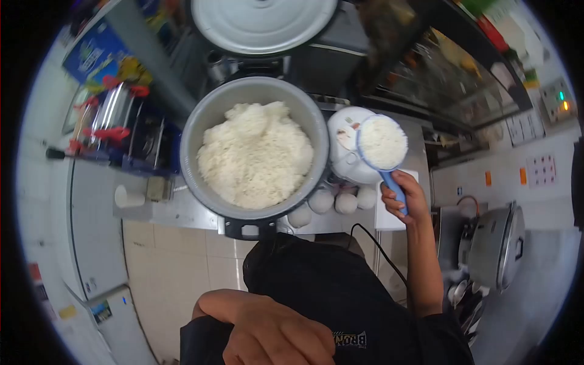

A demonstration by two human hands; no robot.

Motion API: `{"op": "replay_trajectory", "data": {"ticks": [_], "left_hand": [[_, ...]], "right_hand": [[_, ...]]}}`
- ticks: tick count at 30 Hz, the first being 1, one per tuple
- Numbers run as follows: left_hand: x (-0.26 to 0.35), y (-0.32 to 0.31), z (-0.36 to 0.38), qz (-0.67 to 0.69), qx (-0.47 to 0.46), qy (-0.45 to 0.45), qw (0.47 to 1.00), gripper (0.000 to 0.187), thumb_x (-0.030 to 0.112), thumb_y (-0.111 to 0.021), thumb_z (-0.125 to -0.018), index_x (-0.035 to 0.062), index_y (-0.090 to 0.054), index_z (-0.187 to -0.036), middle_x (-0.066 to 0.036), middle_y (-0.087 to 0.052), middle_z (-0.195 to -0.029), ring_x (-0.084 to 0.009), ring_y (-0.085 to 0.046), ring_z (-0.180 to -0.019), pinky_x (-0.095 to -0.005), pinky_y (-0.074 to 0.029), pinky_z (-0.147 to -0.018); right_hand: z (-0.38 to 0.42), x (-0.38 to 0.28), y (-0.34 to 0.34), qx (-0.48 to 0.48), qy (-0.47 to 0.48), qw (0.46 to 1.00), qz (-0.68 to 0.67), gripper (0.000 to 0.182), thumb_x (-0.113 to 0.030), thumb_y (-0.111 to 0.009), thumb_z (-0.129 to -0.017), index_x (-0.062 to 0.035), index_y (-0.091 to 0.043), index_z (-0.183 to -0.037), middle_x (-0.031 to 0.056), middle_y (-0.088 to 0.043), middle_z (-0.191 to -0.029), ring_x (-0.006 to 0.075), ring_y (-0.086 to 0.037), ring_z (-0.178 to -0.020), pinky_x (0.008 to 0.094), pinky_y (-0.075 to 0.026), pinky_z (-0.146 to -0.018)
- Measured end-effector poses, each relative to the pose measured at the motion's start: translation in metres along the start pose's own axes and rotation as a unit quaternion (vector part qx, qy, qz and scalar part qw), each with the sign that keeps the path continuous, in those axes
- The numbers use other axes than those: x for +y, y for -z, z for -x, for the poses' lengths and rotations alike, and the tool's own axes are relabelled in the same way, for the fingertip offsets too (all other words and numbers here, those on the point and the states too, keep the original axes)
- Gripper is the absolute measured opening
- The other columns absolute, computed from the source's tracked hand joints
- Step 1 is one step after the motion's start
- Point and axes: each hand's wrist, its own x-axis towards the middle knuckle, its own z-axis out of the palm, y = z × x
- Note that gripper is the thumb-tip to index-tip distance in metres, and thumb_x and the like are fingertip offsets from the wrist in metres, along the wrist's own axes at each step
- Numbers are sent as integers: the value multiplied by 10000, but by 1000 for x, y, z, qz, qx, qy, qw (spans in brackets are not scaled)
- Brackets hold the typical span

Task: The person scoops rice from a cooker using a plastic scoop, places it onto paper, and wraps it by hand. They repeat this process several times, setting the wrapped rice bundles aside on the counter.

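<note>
My right hand (406,198) is wrapped round the handle of a blue scoop (392,182), whose round head is heaped with white rice (383,142). The scoop is held over a white rounded appliance or container (350,143), just right of a large grey rice pot (190,146). Cooked rice (255,158) fills much of that pot, mounded toward the back. Low in the view, in front of my chest, my left hand (280,334) shows its back and bent fingers. The frame's lower edge cuts off its fingertips, so any grip is hidden.
Behind the pot stands its raised round lid (264,27). Several white round objects (346,204) line the counter's front edge. A black cable (380,249) hangs near my right arm. At left are a red-clipped metal device (115,115) and a white cup (129,197); another pot (490,246) stands right.
</note>
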Motion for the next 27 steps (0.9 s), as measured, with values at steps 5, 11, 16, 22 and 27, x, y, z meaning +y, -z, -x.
{"op": "replay_trajectory", "data": {"ticks": [5, 11, 16, 22, 27], "left_hand": [[-79, -7, -18, 100, -47, 56, 992, 414, 421, -753, -963, 31, -741, -1103, -161, -710, -1112, -324, -670, -996, -383, -503, -713], [-193, -25, -39, 71, -92, 68, 991, 329, 377, -743, -972, 67, -763, -1077, -149, -706, -1125, -282, -664, -994, -381, -506, -709], [-288, -23, 8, -34, -55, 145, 987, 1010, 786, -713, -797, -9, -523, -1390, -182, -699, -1014, -315, -666, -914, -403, -517, -764], [-346, -33, 49, -225, 161, 337, 900, 1008, 801, -637, -854, -28, -443, -1393, -185, -676, -938, -264, -668, -793, -379, -521, -746], [-367, -49, 57, -301, 237, 356, 852, 999, 810, -596, -873, -29, -430, -1390, -173, -652, -929, -249, -654, -799, -372, -518, -767]], "right_hand": [[78, -3, 124, 134, 64, 987, -54, 207, -292, -482, -1097, -100, -531, -1158, 50, -502, -771, 79, -435, -526, 195, -335, -355], [127, 39, 287, 297, 55, 945, -128, 424, -262, -563, -1056, -107, -487, -1443, 32, -542, -802, 83, -465, -579, 200, -348, -451], [135, 88, 370, 316, 12, 944, -95, 514, -177, -580, -1046, -130, -459, -1543, 32, -561, -826, 94, -486, -588, 202, -352, -465], [120, 116, 400, 318, 192, 830, 416, 547, -78, -602, -1011, -102, -499, -1548, 58, -605, -811, 202, -578, -616, 328, -474, -566], [112, 136, 415, 199, 198, 572, 770, 748, -9, -623, -857, -111, -450, -1578, 131, -579, -960, 312, -616, -830, 419, -552, -647]]}}
